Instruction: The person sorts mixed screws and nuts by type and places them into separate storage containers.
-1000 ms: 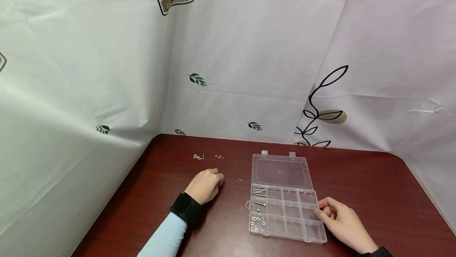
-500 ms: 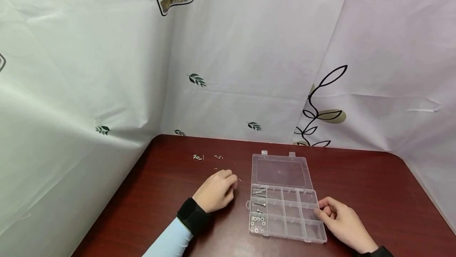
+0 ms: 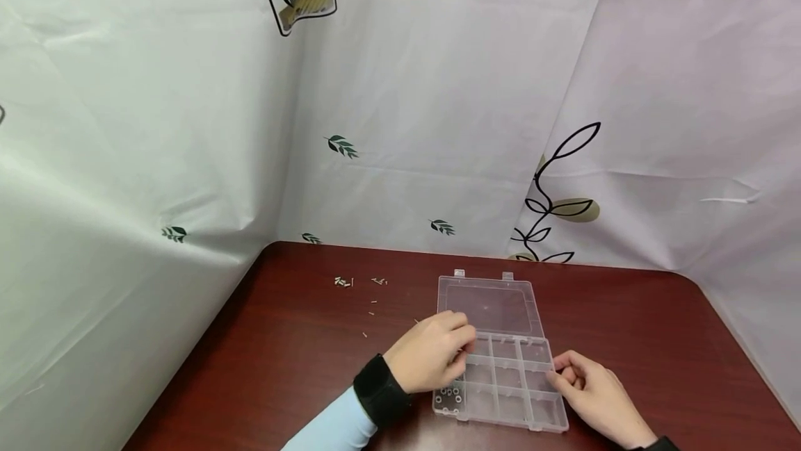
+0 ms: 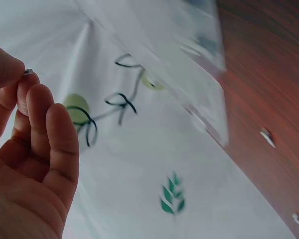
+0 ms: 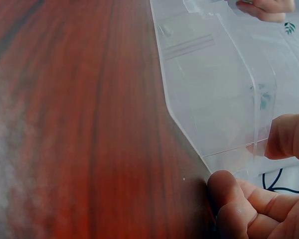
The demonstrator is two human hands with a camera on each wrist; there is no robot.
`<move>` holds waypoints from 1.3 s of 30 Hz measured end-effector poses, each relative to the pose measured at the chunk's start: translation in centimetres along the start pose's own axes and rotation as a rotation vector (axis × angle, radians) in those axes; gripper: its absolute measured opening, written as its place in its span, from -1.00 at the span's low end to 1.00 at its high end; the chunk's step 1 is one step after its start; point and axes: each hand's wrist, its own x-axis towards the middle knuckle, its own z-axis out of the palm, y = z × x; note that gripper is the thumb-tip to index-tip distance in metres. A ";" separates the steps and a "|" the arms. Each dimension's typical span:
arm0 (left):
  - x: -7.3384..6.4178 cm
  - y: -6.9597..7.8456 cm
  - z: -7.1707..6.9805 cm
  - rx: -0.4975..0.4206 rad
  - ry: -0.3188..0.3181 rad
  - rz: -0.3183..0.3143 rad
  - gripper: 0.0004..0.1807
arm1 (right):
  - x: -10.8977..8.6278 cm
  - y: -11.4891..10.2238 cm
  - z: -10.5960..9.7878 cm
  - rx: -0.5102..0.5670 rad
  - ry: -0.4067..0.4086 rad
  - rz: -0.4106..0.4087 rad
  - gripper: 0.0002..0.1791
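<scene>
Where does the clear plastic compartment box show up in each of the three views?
Head: the compartment box lies open at lower centre on the table, between the left hand and the right hand.
Left wrist: only a blurred clear edge, probably the box, at upper right.
Right wrist: the box's corner fills the upper right, with the right hand's fingers on it.
Shared landmark: the red-brown table.
</scene>
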 end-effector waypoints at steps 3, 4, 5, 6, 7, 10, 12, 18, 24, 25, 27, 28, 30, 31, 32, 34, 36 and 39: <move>0.7 0.7 0.4 -0.010 -0.006 0.028 -0.81 | 0.0 -0.1 -0.1 -0.002 -0.004 0.002 -0.87; 0.9 0.9 0.5 -0.009 -0.008 0.036 -0.81 | 0.0 -0.2 -0.1 -0.003 -0.004 0.002 -0.87; 1.1 1.0 0.6 0.003 -0.007 0.048 -0.82 | 0.0 -0.2 -0.1 -0.004 -0.004 0.003 -0.87; 1.2 1.2 0.7 0.013 -0.013 0.054 -0.84 | 0.0 -0.2 -0.1 -0.006 -0.003 0.003 -0.87; 1.2 1.3 0.8 0.018 -0.027 0.056 -0.86 | 0.0 -0.2 -0.1 -0.008 -0.003 0.003 -0.87; 1.1 1.6 0.8 0.017 -0.102 0.038 -0.63 | -0.1 -0.3 0.0 0.000 -0.010 0.008 -0.87; 0.9 1.5 0.7 0.009 -0.161 0.006 -0.36 | -0.1 -0.2 0.1 0.008 -0.009 0.006 -0.88; 0.6 -0.4 0.1 0.059 -0.173 -0.105 -0.15 | -0.1 0.0 0.1 -0.008 -0.009 -0.002 -0.85; -0.3 -3.5 -0.6 0.049 -0.211 -0.251 -0.23 | 0.1 0.2 0.1 -0.012 0.012 -0.032 -0.87; -0.5 -4.0 -0.7 0.048 -0.219 -0.274 -0.25 | 0.2 0.2 0.2 -0.010 0.015 -0.037 -0.87; -1.0 -4.9 -0.6 0.043 -0.233 -0.319 -0.30 | 0.3 0.2 0.2 -0.004 0.014 -0.040 -0.87; -1.2 -5.4 -0.5 0.042 -0.238 -0.339 -0.34 | 0.3 0.2 0.2 -0.002 0.011 -0.041 -0.87; -1.7 -6.2 -0.1 0.041 -0.248 -0.371 -0.44 | 0.3 0.2 0.1 0.000 0.009 -0.042 -0.87; -1.9 -6.6 0.2 0.044 -0.249 -0.378 -0.49 | 0.3 0.2 0.1 0.000 0.009 -0.043 -0.87; -2.1 -6.9 0.5 0.053 -0.249 -0.380 -0.55 | 0.3 0.2 0.1 0.001 0.008 -0.043 -0.87; -2.5 -7.5 1.1 0.081 -0.251 -0.370 -0.66 | 0.3 0.1 0.1 0.002 0.011 -0.047 -0.87; -2.7 -7.8 1.7 0.102 -0.251 -0.346 -0.73 | 0.3 0.2 0.0 0.005 0.013 -0.050 -0.87; -2.9 -8.1 2.2 0.127 -0.252 -0.316 -0.78 | 0.3 0.2 0.0 0.008 0.021 -0.064 -0.87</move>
